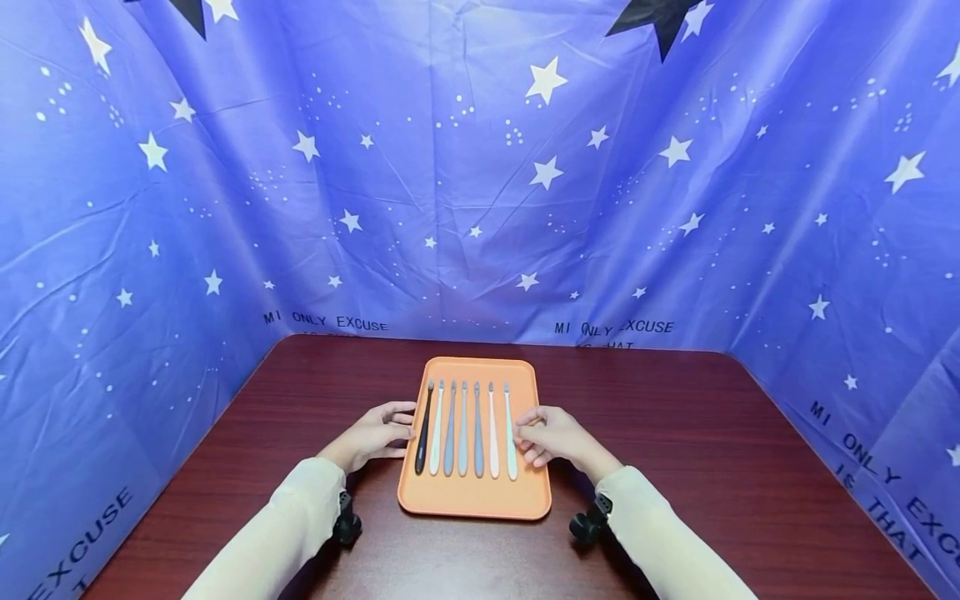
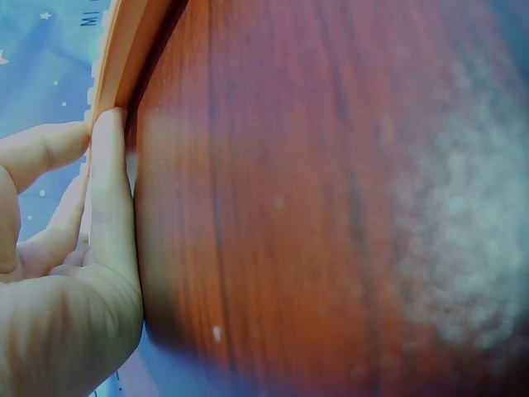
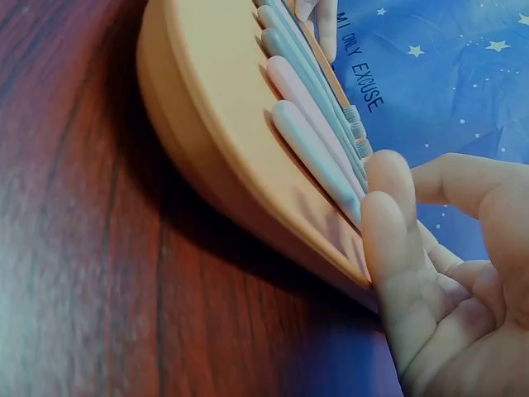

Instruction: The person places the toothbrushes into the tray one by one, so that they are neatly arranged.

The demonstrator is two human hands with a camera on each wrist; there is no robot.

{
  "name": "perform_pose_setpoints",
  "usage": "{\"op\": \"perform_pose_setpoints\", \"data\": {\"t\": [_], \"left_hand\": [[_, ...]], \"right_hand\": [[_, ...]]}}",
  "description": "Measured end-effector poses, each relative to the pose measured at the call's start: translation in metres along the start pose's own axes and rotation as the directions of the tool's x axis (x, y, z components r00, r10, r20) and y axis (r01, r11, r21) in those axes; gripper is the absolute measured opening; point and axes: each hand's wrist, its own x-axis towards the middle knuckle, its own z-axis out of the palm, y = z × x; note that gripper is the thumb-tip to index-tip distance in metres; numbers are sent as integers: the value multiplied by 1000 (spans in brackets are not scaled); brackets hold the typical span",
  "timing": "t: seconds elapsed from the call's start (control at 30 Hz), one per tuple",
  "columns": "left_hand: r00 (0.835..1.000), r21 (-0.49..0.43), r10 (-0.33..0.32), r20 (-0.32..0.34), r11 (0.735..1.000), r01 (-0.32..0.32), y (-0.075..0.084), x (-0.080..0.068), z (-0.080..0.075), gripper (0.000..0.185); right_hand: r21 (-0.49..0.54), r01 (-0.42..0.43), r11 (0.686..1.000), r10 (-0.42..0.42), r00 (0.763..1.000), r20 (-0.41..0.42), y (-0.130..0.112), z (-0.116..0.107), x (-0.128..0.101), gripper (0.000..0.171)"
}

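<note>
Wood table [image 1: 675,433], orange tray [image 1: 472,500] btwn left hand [image 1: 372,435], right hand [image 1: 552,437]

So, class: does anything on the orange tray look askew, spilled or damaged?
Nothing stands out. Seven toothbrushes lie side by side, heads away, on the orange tray. The left hand and right hand rest at its sides.

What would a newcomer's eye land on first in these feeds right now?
First, the orange tray at the middle of the dark wooden table, holding seven toothbrushes side by side, a black one leftmost. Next, the left hand and right hand resting at the tray's two sides, fingers against its edges. Behind all this hangs a blue star-printed cloth.
</note>
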Motion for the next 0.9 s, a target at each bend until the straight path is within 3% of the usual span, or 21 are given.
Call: {"op": "perform_pose_setpoints", "data": {"t": [0.5, 0.9], "left_hand": [[1000, 11, 16, 14, 1000, -16, -1, 0, -2, 59], [1000, 58, -18, 25, 998, 16, 3, 2, -2, 60]], "right_hand": [[-44, 33, 999, -34, 999, -29, 1, -21, -14, 37], [-80, 30, 996, -36, 997, -74, 11, -45, -22, 31]]}}
